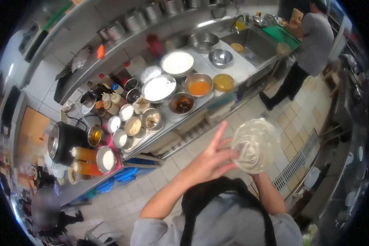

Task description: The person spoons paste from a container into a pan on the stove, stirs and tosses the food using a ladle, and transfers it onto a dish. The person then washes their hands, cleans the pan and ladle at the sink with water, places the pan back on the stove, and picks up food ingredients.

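Observation:
A see-through round tub (256,146) with pale, creamy streaks inside is held up in front of my chest, its opening towards me. My right hand (256,175) supports it from below and behind; most of those fingers are hidden by the tub. At its left side is my left hand (217,158), fingers stretched and spread, the fingertips at or touching the wall. I see nothing gripped in that left hand.
Left of me runs a steel counter with a bowl of orange liquid (199,85), a bowl of dark sauce (181,103), white-filled bowls (159,88) and squeeze bottles. A person (313,41) stands by the sink (254,45). A drain grate (295,160) crosses the tiled floor.

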{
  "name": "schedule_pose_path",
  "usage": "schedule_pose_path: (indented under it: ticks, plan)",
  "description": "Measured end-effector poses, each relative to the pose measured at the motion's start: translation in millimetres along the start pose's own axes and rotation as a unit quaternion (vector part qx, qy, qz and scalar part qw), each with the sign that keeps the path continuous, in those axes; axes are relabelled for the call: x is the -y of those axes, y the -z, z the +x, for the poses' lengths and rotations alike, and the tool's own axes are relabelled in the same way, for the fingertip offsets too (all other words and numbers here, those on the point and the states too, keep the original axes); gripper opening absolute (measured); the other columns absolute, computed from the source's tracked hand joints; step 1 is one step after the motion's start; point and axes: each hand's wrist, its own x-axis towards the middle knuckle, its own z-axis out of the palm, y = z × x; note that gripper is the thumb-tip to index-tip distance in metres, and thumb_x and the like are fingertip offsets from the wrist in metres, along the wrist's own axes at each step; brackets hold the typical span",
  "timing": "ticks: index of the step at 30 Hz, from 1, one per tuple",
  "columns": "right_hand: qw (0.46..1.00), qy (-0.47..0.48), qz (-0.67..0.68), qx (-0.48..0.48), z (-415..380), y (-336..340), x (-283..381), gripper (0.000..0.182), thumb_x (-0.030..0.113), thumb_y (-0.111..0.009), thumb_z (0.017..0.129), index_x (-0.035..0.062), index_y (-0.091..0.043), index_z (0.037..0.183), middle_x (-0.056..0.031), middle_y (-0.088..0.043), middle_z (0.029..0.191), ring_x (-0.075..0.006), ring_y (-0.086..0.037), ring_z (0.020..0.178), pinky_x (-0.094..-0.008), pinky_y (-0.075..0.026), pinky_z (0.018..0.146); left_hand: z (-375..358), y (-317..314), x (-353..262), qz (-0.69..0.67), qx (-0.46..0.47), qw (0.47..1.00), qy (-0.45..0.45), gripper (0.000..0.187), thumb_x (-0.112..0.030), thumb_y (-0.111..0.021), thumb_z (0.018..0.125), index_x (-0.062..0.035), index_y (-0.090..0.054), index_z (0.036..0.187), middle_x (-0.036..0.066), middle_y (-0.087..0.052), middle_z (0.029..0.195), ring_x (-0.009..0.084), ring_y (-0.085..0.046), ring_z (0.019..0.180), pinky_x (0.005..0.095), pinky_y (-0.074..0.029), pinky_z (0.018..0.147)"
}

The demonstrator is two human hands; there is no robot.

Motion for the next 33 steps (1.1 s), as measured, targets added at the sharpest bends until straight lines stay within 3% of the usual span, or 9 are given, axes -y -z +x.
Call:
schedule_pose_path:
  ticks: [6,9,11,14,24,26,29,31,33]
  plan:
    - [0.998,0.045,0.033,-0.015,-12,21,33,0.063,0.055,-0.041,0.099,0.0139,-0.039,0.147,-0.0142,-0.048,0.144,-0.0352,-0.052,0.125,-0.0542,-0.051,0.097,77,-24,28,-0.150,0.123,0.981,-0.007,0.060,-0.013,-0.082,0.080,-0.0088,-0.057,0.134,0.025,-0.003,0.162,0.0397,-0.046,0.135,0.0451,-0.044,0.108]
    - [0.954,0.195,-0.212,-0.083,-10,34,53,0.070,0.060,-0.037,0.098,0.0149,-0.034,0.151,-0.0168,-0.040,0.151,-0.0378,-0.047,0.131,-0.0628,-0.047,0.096,105,-48,66,-0.097,0.056,0.991,-0.068,0.075,-0.023,-0.083,0.080,-0.0084,-0.047,0.144,0.024,-0.015,0.161,0.0383,-0.046,0.135,0.0437,-0.042,0.110]
    - [0.973,0.219,0.056,0.043,-8,31,85,0.079,0.065,-0.038,0.095,0.0144,-0.028,0.154,-0.0182,-0.031,0.157,-0.0382,-0.040,0.137,-0.0685,-0.042,0.097,135,-59,118,-0.009,0.038,0.997,-0.065,0.076,-0.026,-0.082,0.080,-0.0071,-0.045,0.144,0.023,-0.023,0.159,0.0378,-0.045,0.136,0.0437,-0.040,0.111]
    - [0.960,0.249,0.126,0.011,-1,61,126,0.079,0.063,-0.043,0.094,0.0167,-0.026,0.155,-0.0177,-0.027,0.159,-0.0429,-0.031,0.143,-0.0746,-0.038,0.099,171,-73,218,0.176,-0.028,0.983,0.039,0.073,-0.030,-0.076,0.084,-0.0053,-0.043,0.145,0.023,-0.041,0.150,0.0381,-0.044,0.136,0.0439,-0.039,0.112]
    - [0.980,0.156,0.111,0.062,86,125,249,0.082,0.068,-0.044,0.091,0.0165,-0.029,0.154,-0.0166,-0.032,0.156,-0.0393,-0.035,0.140,-0.0736,-0.040,0.097,204,-93,368,0.460,0.008,0.861,0.217,0.062,-0.024,-0.078,0.080,-0.0068,-0.052,0.134,0.017,-0.053,0.137,0.0350,-0.048,0.130,0.0456,-0.042,0.105]
    - [0.964,0.174,-0.194,-0.050,108,147,266,0.082,0.069,-0.044,0.091,0.0173,-0.030,0.153,-0.0165,-0.032,0.156,-0.0389,-0.035,0.140,-0.0711,-0.043,0.094,207,-102,379,0.474,0.021,0.852,0.221,0.062,-0.023,-0.078,0.079,-0.0081,-0.053,0.133,0.016,-0.054,0.136,0.0339,-0.049,0.129,0.0460,-0.042,0.104]
    - [0.987,0.135,0.046,0.069,146,120,284,0.081,0.069,-0.042,0.092,0.0184,-0.029,0.154,-0.0157,-0.028,0.159,-0.0390,-0.034,0.141,-0.0710,-0.039,0.098,223,-101,399,0.459,0.016,0.843,0.279,0.063,-0.022,-0.079,0.077,-0.0110,-0.053,0.134,0.013,-0.056,0.134,0.0309,-0.051,0.126,0.0452,-0.044,0.100]
    - [0.988,0.141,0.053,0.043,171,131,284,0.080,0.068,-0.043,0.092,0.0191,-0.029,0.155,-0.0155,-0.028,0.159,-0.0390,-0.034,0.141,-0.0713,-0.038,0.099,230,-96,399,0.475,0.013,0.836,0.275,0.051,-0.018,-0.068,0.079,-0.0118,-0.057,0.128,0.008,-0.060,0.121,0.0288,-0.059,0.107,0.0494,-0.045,0.091]
    - [0.989,0.138,0.057,0.012,186,124,282,0.079,0.067,-0.043,0.093,0.0197,-0.029,0.155,-0.0152,-0.027,0.160,-0.0391,-0.033,0.142,-0.0716,-0.037,0.100,230,-94,406,0.462,0.032,0.839,0.285,0.055,-0.018,-0.073,0.078,-0.0135,-0.056,0.130,0.009,-0.058,0.127,0.0295,-0.055,0.116,0.0494,-0.043,0.096]
